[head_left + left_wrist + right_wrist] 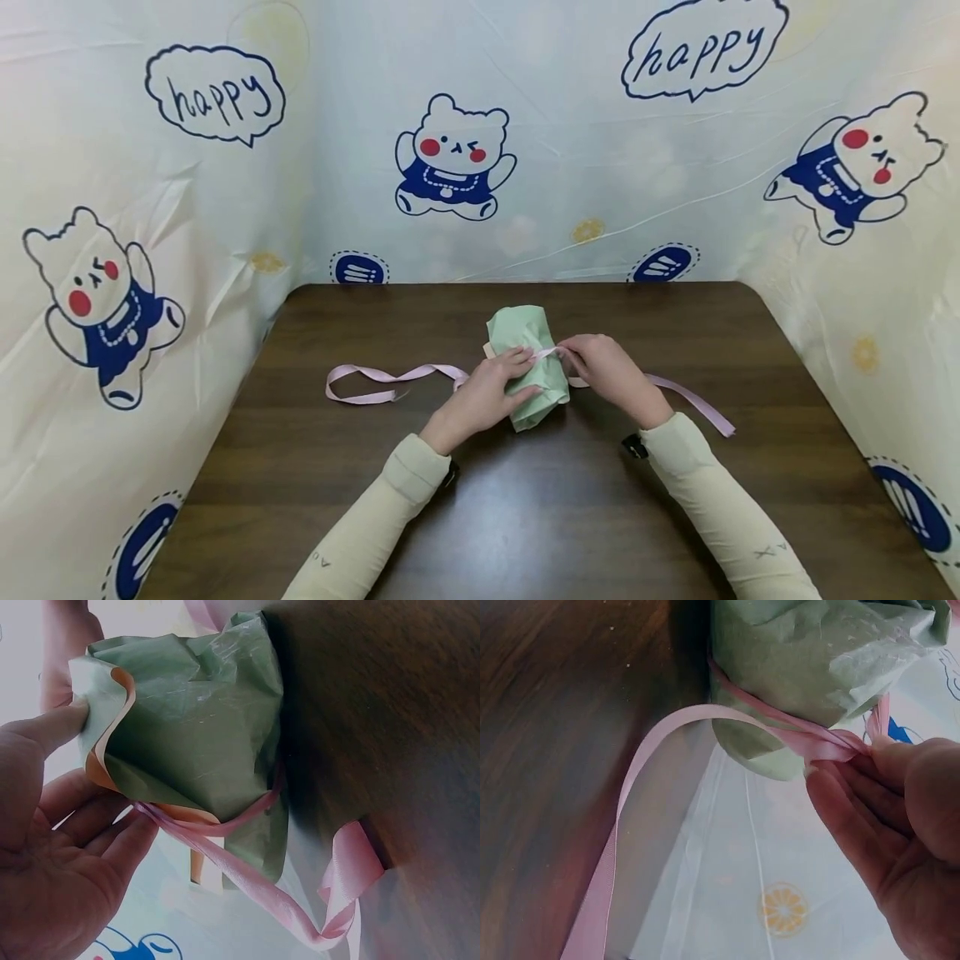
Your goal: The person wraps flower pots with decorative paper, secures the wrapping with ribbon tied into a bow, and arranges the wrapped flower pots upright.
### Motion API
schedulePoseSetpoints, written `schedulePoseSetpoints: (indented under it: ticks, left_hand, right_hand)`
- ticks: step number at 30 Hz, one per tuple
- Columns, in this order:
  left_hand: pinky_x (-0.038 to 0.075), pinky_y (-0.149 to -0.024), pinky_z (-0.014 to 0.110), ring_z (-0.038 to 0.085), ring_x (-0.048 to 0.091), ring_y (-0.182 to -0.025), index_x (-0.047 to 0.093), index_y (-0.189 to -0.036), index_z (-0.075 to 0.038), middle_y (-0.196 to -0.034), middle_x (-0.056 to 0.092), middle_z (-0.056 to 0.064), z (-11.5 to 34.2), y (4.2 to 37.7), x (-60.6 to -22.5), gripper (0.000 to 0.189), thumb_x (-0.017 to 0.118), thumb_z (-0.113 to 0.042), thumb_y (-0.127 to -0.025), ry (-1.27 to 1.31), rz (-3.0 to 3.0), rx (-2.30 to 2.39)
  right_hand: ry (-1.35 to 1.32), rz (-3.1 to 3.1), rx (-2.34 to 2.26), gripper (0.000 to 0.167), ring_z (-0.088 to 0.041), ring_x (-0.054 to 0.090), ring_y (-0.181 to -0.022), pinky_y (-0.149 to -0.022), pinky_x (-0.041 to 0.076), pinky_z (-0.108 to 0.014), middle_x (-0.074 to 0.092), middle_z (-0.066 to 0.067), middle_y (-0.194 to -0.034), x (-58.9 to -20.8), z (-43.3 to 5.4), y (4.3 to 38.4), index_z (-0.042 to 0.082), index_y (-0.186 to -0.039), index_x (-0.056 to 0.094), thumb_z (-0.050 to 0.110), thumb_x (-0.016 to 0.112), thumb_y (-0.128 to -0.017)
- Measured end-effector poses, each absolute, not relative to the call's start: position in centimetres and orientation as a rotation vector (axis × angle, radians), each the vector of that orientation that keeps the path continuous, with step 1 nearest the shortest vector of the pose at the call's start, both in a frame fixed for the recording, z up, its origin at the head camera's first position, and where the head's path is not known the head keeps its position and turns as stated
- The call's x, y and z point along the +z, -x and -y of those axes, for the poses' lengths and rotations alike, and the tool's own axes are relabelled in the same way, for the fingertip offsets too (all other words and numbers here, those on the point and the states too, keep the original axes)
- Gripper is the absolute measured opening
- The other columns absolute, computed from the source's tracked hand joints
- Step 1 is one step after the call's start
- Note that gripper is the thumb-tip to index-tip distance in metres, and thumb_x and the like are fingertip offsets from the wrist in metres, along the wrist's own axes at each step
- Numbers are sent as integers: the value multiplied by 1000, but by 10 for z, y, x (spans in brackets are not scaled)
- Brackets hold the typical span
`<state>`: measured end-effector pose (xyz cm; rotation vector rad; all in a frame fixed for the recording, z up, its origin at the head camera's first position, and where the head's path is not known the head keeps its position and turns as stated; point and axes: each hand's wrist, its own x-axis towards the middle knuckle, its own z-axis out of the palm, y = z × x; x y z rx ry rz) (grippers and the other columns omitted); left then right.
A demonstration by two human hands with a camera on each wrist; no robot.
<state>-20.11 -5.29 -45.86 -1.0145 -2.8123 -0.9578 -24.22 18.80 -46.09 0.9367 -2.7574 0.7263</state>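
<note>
A package wrapped in light green paper (528, 325) lies on the table, with a narrow pink ribbon (247, 874) running round its middle. On top of the package my left hand (483, 390) rests with fairly straight fingers that press by the ribbon, its thumb against a paper flap with an orange-tan inner side (120, 712). At the package's right side my right hand (611, 371) pinches the ribbon (821, 744) between thumb and fingers. Part of the ribbon under the left fingers is hidden.
One loose ribbon tail (367, 372) curls out to the left over the dark wooden table (525, 517). Another tail (701, 404) stretches right, past the right wrist. A printed cloth (570, 150) with bears hangs behind and beside the table.
</note>
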Motion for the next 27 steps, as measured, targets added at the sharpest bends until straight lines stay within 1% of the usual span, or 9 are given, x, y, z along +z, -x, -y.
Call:
schedulePoseSetpoints:
  ticks: [4, 7, 9, 13, 15, 17, 21, 24, 27]
  left_hand:
    - [36, -118, 40, 28, 41, -147, 54, -145, -4, -151, 52, 12, 52, 201, -460, 56, 67, -34, -100, 1026, 2819, -954]
    - [36, -118, 40, 27, 41, -147, 53, -147, -6, -152, 51, 10, 51, 203, -460, 57, 66, -35, -100, 1028, 2820, -954]
    - [36, -118, 40, 26, 41, -147, 53, -147, -7, -151, 52, 10, 51, 203, -461, 57, 67, -35, -100, 1016, 2824, -958]
    - [37, -118, 40, 26, 41, -147, 54, -146, -6, -151, 52, 10, 52, 204, -461, 56, 68, -33, -99, 1006, 2829, -973]
    - [36, -118, 41, 27, 41, -147, 53, -146, -5, -151, 52, 11, 52, 204, -460, 56, 67, -33, -99, 1014, 2828, -978]
    - [36, -118, 41, 27, 41, -147, 54, -145, -4, -151, 52, 11, 52, 204, -460, 56, 67, -33, -100, 1019, 2826, -986]
    - [37, -118, 41, 27, 42, -146, 54, -145, -4, -150, 52, 12, 52, 204, -459, 56, 67, -33, -99, 1016, 2822, -981]
    - [36, -118, 40, 27, 42, -146, 55, -144, -4, -150, 52, 12, 52, 204, -459, 55, 68, -33, -99, 1011, 2824, -974]
    - [36, -118, 40, 27, 43, -146, 56, -143, -4, -150, 53, 12, 53, 205, -459, 54, 68, -32, -99, 1013, 2820, -970]
  right_hand:
    - [-892, 2679, 721, 18, -19, 70, -77, -72, 59, -40, 76, -8, -92, -457, -193, 237, 3, -101, 77, 14, 64, -101]
    - [-849, 2640, 855, 16, -15, 67, -74, -68, 57, -38, 74, -4, -90, -453, -199, 236, 6, -97, 76, 15, 64, -101]
    - [-852, 2656, 963, 15, -14, 64, -74, -67, 56, -38, 73, -2, -91, -453, -201, 236, 8, -99, 75, 18, 64, -101]
    - [-917, 2743, 1041, 14, -14, 64, -81, -73, 58, -42, 72, 1, -95, -460, -200, 238, 12, -106, 76, 22, 68, -99]
    - [-942, 2756, 1026, 15, -15, 65, -84, -73, 58, -42, 72, 2, -95, -464, -197, 240, 13, -107, 77, 22, 72, -97]
    - [-949, 2738, 1016, 12, -15, 66, -82, -71, 58, -40, 72, 1, -95, -468, -195, 241, 12, -105, 78, 18, 73, -95]
    - [-922, 2707, 1018, 6, -15, 63, -78, -66, 56, -35, 70, 0, -94, -470, -193, 243, 12, -100, 74, 15, 69, -98]
    - [-909, 2716, 1076, 6, -18, 63, -80, -69, 55, -34, 66, -3, -96, -469, -194, 242, 10, -101, 68, 14, 64, -101]
    - [-925, 2725, 1182, 9, -22, 61, -78, -70, 53, -31, 63, -8, -95, -470, -195, 241, 7, -103, 64, 14, 57, -105]
